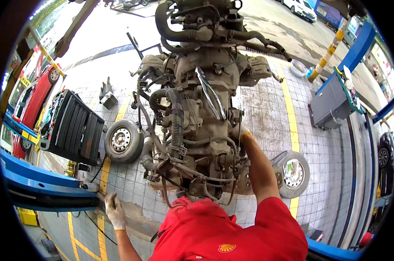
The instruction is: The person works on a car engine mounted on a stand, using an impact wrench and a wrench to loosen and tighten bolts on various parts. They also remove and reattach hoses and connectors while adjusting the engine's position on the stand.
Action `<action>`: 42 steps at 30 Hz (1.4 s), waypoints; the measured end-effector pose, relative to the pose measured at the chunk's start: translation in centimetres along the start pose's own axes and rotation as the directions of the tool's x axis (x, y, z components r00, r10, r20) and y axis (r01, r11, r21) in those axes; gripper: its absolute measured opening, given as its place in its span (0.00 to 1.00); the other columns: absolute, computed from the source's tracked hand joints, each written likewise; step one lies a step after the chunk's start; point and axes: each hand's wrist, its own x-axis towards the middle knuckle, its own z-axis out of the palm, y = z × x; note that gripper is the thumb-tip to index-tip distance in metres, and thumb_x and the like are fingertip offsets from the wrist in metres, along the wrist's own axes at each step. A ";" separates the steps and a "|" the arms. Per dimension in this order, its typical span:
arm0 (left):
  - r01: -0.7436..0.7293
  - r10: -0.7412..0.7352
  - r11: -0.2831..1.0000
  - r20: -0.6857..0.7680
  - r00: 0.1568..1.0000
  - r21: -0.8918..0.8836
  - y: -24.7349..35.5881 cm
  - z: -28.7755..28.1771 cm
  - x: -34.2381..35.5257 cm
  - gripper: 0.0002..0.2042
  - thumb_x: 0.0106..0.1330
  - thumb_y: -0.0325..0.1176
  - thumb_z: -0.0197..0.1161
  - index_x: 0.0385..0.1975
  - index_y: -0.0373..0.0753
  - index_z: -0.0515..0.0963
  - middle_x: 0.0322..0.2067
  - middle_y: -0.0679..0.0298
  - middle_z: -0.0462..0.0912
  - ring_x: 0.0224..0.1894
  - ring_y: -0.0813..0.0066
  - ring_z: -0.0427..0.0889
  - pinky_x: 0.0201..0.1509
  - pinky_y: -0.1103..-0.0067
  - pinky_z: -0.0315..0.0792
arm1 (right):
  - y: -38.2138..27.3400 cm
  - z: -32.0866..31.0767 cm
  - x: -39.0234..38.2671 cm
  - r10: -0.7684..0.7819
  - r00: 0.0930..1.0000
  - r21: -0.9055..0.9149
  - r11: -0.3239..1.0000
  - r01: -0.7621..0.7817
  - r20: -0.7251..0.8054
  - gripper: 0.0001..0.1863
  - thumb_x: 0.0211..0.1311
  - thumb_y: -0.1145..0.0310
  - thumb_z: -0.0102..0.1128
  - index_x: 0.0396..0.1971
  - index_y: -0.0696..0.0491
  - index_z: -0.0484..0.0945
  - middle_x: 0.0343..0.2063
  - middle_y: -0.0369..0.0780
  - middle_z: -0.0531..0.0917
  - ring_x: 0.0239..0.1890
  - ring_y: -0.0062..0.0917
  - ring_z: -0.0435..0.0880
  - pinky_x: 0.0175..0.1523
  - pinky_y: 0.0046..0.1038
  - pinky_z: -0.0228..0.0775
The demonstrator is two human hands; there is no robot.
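Nearest, the shirt (231,232) bends close over the engine (192,111), so best to brace the feet 1st & lean in w/o resting weight on hoses. L hand (114,213), gloved, is out to the side by the end of the blue lift arm (53,193): fingers part-curled, prob. steadying, but can't tell if it grips or even touches. If it's for support, a firm palm on solid metal is safer than fingertips; keep it out of any pinch gap.

R hand (241,130), gloved too, reaches past the engine's R side. Fingers mostly hidden behind metal, so can't tell if open or closed, or on what. W/ sight blocked there, work by feel, slow; mind the glove cuff & bare forearm vs. pipes & edges.

Engine is dead ahead, mid-view, above the tiled floor (266,117), its support not clear. Ribbed hose (177,126) & loose lines run down its L side: don't tug on those. Pliers (203,81) lie loose on top, handles toward the person; OK for quick reach, but they could slide off if it's jolted, so move 'em if not needed.

Farther out: L wheel (121,138), black cabinet (75,126), grey cabinet (330,104), red car (35,98).
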 end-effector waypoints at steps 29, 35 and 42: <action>-0.407 0.393 0.903 -0.120 0.912 -0.136 15.2 -3.8 6.2 0.18 0.84 0.38 0.48 0.64 0.36 0.75 0.62 0.57 0.78 0.52 0.68 0.85 0.55 0.74 0.82 | 4.2 -13.6 -35.4 0.475 0.816 0.871 0.487 0.068 -0.329 0.22 0.59 0.65 0.74 0.48 0.61 0.79 0.34 0.39 0.84 0.30 0.22 0.82 0.35 0.28 0.79; -0.761 0.846 0.487 0.017 0.532 -0.430 23.1 -0.2 3.3 0.18 0.83 0.40 0.45 0.61 0.36 0.75 0.60 0.52 0.79 0.60 0.66 0.79 0.58 0.72 0.78 | 4.9 -7.4 -45.6 0.506 0.767 0.918 0.248 0.309 -0.394 0.22 0.59 0.63 0.74 0.48 0.58 0.78 0.33 0.36 0.84 0.31 0.21 0.82 0.39 0.26 0.77; -0.654 0.986 0.148 0.160 0.042 -0.742 31.0 7.0 -4.3 0.22 0.60 0.33 0.70 0.56 0.37 0.79 0.54 0.50 0.81 0.51 0.52 0.85 0.50 0.64 0.81 | -0.1 0.2 -54.4 0.509 0.740 0.897 0.201 0.394 -0.439 0.27 0.53 0.55 0.73 0.48 0.55 0.76 0.29 0.35 0.77 0.26 0.22 0.76 0.31 0.25 0.68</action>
